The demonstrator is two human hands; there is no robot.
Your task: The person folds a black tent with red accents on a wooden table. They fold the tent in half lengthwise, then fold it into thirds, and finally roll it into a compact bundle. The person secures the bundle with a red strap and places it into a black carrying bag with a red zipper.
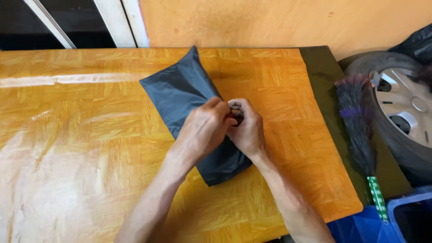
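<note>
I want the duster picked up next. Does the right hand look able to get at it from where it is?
Probably yes. The duster lies in the open off the table's right edge, nothing on it, but the right hand is busy with the left hand on the dark bag.

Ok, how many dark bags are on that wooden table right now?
1. The dark grey bag lies flat mid-table, under the left hand and right hand. Nothing shows whether another is folded beneath it.
</note>
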